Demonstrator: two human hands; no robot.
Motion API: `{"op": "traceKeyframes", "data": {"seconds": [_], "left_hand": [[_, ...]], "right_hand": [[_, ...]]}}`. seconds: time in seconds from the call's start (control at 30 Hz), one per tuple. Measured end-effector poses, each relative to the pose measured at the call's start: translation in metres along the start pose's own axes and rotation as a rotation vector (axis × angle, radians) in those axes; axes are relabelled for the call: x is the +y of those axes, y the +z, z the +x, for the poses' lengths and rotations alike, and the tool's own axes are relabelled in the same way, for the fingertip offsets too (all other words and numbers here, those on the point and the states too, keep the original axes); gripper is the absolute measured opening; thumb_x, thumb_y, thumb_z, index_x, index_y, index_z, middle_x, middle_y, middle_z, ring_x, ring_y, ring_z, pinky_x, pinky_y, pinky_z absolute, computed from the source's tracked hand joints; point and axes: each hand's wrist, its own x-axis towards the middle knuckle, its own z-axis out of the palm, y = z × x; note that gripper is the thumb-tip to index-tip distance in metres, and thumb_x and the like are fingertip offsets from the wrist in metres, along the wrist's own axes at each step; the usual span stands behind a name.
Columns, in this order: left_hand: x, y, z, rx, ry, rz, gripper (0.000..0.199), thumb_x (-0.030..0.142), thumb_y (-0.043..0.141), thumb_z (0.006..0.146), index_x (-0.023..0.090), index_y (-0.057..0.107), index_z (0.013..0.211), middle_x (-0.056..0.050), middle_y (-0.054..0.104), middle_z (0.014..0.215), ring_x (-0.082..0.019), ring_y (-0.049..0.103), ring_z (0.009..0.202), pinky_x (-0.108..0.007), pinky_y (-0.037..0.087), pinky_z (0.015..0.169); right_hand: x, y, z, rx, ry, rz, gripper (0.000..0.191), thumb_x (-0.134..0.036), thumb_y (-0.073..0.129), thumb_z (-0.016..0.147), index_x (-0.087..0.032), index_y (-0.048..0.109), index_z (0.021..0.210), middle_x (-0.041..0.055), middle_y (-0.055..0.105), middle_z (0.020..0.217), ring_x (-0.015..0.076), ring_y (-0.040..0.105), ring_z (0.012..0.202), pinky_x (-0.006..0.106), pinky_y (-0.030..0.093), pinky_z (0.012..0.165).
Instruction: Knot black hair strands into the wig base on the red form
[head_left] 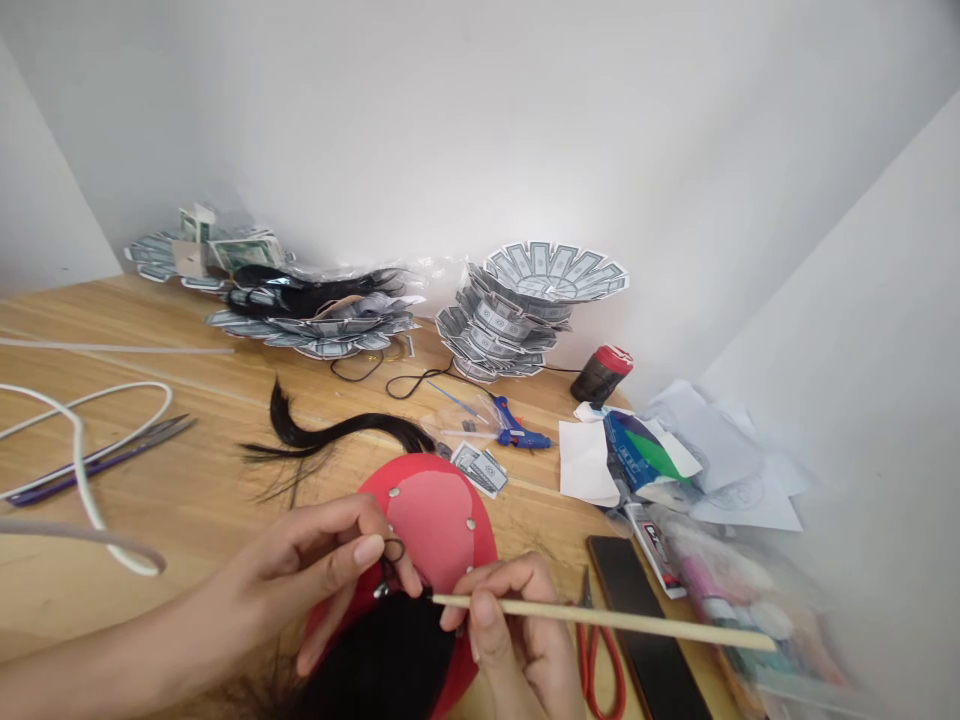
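Note:
A red rounded piece (486, 510) with a pinkish inner panel and several silver studs lies in front of me. Black hair (382, 655) covers its lower part. My left hand (330, 555) is at the piece's left side, its thumb and fingers closed around a thin dark loop (394, 549) that looks like a strand of hair or cord. Between the thumb and fingers of my right hand (517, 620) is a slim wooden stick (622, 620), pointing left. Its tip touches or nearly touches the top of the hair, close to my left fingers.
Behind lie a loose black hair lock (337, 432), a blue glue gun (517, 428) and stacked banknote-print paper tiers (510, 310). Red-handled scissors (600, 660), a black slab (637, 620) and papers (720, 450) are right. White tubing (79, 450) and purple scissors (105, 462) lie left.

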Motion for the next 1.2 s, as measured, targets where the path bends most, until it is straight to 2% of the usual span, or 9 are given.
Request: {"op": "traceKeyframes", "data": {"seconds": [0.2, 0.33, 0.53, 0.63, 0.77, 0.83, 0.93, 1.03, 1.2], "left_hand": [[0.001, -0.001, 0.003, 0.004, 0.000, 0.059, 0.051, 0.070, 0.064, 0.094, 0.020, 0.072, 0.092, 0.002, 0.067, 0.073, -0.005, 0.053, 0.045, -0.011, 0.046, 0.047], [0.003, -0.002, 0.000, -0.018, 0.013, 0.181, 0.058, 0.075, 0.056, 0.095, 0.020, 0.073, 0.093, 0.000, 0.066, 0.074, -0.005, 0.053, 0.045, -0.011, 0.046, 0.048], [0.002, -0.001, -0.004, -0.031, 0.020, 0.307, 0.063, 0.077, 0.046, 0.097, 0.020, 0.073, 0.099, 0.000, 0.062, 0.073, -0.008, 0.056, 0.049, -0.012, 0.047, 0.049], [0.001, -0.001, -0.003, -0.047, 0.023, 0.347, 0.065, 0.077, 0.043, 0.099, 0.019, 0.072, 0.100, -0.003, 0.066, 0.075, -0.008, 0.056, 0.048, -0.013, 0.048, 0.049], [0.002, 0.000, -0.004, -0.059, 0.032, 0.348, 0.067, 0.078, 0.041, 0.099, 0.018, 0.072, 0.101, -0.008, 0.072, 0.088, -0.007, 0.056, 0.047, -0.013, 0.048, 0.048], [0.003, 0.001, -0.004, -0.059, 0.032, 0.345, 0.068, 0.078, 0.041, 0.099, 0.018, 0.072, 0.100, -0.008, 0.072, 0.086, -0.007, 0.056, 0.047, -0.012, 0.047, 0.048], [0.001, 0.000, -0.004, -0.058, 0.027, 0.372, 0.067, 0.077, 0.040, 0.099, 0.018, 0.072, 0.102, -0.006, 0.069, 0.081, -0.008, 0.057, 0.048, -0.014, 0.047, 0.048], [-0.003, -0.002, -0.006, -0.061, 0.026, 0.394, 0.065, 0.075, 0.039, 0.101, 0.019, 0.072, 0.105, -0.008, 0.071, 0.087, -0.009, 0.057, 0.048, -0.015, 0.048, 0.049], [-0.005, -0.003, -0.005, -0.078, 0.035, 0.367, 0.067, 0.076, 0.038, 0.100, 0.018, 0.072, 0.105, -0.009, 0.071, 0.089, -0.008, 0.056, 0.047, -0.015, 0.045, 0.049]], "right_hand": [[-0.010, -0.001, 0.005, 0.008, 0.110, 0.004, 0.043, -0.060, 0.077, 0.086, -0.021, 0.062, 0.074, -0.0019, 0.071, 0.063, 0.0068, 0.043, 0.048, 0.020, 0.033, 0.051], [-0.011, 0.001, 0.005, 0.057, 0.144, -0.019, 0.050, -0.067, 0.077, 0.081, -0.021, 0.061, 0.071, -0.0027, 0.068, 0.057, 0.0060, 0.040, 0.046, 0.018, 0.030, 0.049], [-0.009, 0.005, 0.003, 0.100, 0.127, -0.115, 0.050, -0.069, 0.071, 0.085, -0.022, 0.059, 0.071, -0.0049, 0.067, 0.056, 0.0059, 0.043, 0.044, 0.020, 0.031, 0.048], [-0.007, 0.006, 0.001, 0.111, 0.084, -0.158, 0.048, -0.066, 0.067, 0.090, -0.023, 0.057, 0.071, -0.0063, 0.067, 0.056, 0.0067, 0.046, 0.044, 0.021, 0.033, 0.049], [-0.001, 0.006, 0.001, 0.131, 0.056, -0.189, 0.049, -0.066, 0.066, 0.091, -0.024, 0.054, 0.069, -0.0067, 0.064, 0.055, 0.0082, 0.049, 0.046, 0.022, 0.035, 0.049], [0.002, 0.006, 0.001, 0.147, 0.054, -0.196, 0.050, -0.068, 0.065, 0.090, -0.024, 0.052, 0.068, -0.0063, 0.062, 0.055, 0.0096, 0.052, 0.047, 0.023, 0.037, 0.050], [0.004, 0.007, 0.001, 0.168, 0.053, -0.209, 0.051, -0.069, 0.064, 0.090, -0.025, 0.050, 0.068, -0.0056, 0.061, 0.055, 0.0125, 0.056, 0.052, 0.025, 0.042, 0.054], [0.004, 0.007, 0.000, 0.183, 0.053, -0.211, 0.049, -0.066, 0.065, 0.091, -0.026, 0.049, 0.068, -0.0051, 0.060, 0.056, 0.0145, 0.059, 0.056, 0.027, 0.045, 0.059], [0.003, 0.007, 0.000, 0.169, 0.047, -0.202, 0.048, -0.064, 0.066, 0.092, -0.025, 0.050, 0.068, -0.0059, 0.058, 0.055, 0.0118, 0.050, 0.049, 0.025, 0.039, 0.052]]}}
